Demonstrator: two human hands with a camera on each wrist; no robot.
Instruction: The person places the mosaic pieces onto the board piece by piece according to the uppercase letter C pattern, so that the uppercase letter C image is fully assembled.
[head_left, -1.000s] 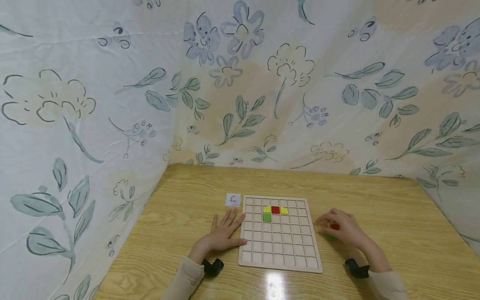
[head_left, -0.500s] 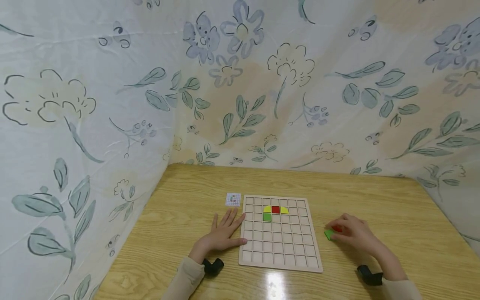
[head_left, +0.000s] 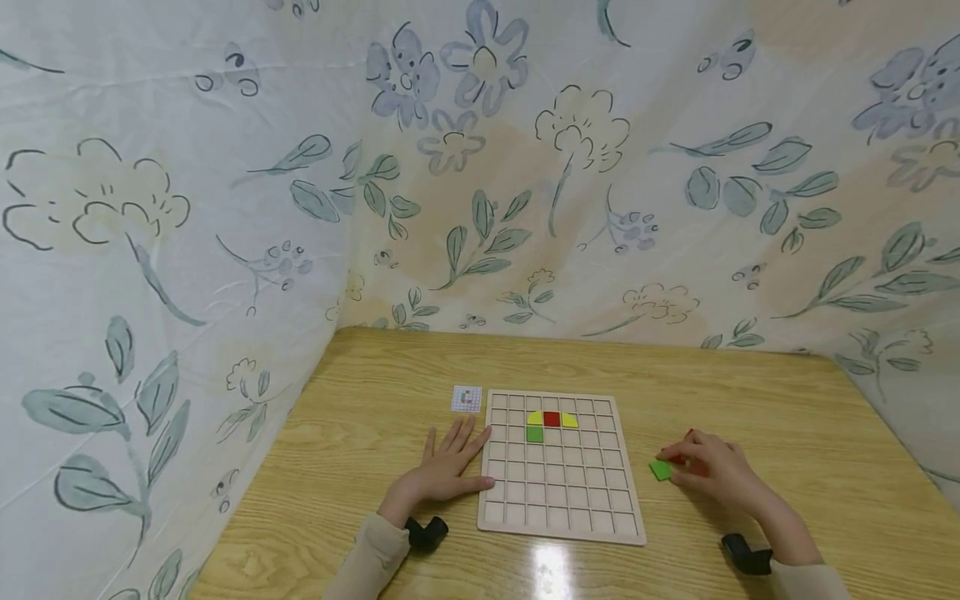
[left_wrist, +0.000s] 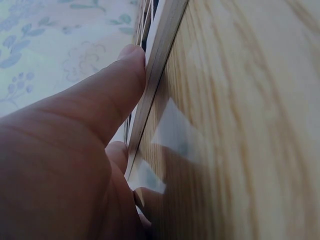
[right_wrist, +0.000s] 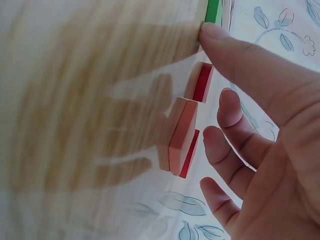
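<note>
Step in hand: the right hand (head_left: 708, 471), lower right of the head view, reaches over loose tiles on the tabletop (head_left: 810, 433); it looks like choosing or separating the next piece for the grid board (head_left: 561, 492).
Right hand: fingers spread and relaxed; the index tip touches the green tile (head_left: 661, 470) at its edge, and nothing is pinched or lifted.
Loose tiles: the green tile lies flat just right of the board's right rim, apart from it; the red tiles (right_wrist: 186, 130) lie on the tabletop under the fingers, two side by side and one beyond; in the head view only a red sliver shows.
Left hand: the left hand (head_left: 444, 467), lower centre-left, lies flat with straight fingers, the thumb pressed to the board's left rim, seemingly steadying it.
Board so far: in the upper rows sit a red tile (head_left: 551, 419) flanked by two yellow pieces (head_left: 534, 419), and a green square (head_left: 534, 434) below the left yellow one; other cells are bare.
Pattern card: a small card (head_left: 466, 399) lies just off the board's upper left corner.
Next move calls for: probably a real pinch on one tile, a lift over the raised rim, and a square drop into a cell.
Edges and room: bare wood lies right of and behind the tiles; the floral cloth (head_left: 225, 208) closes in at the back and sides; the near tabletop edge lies close to both wrists.
</note>
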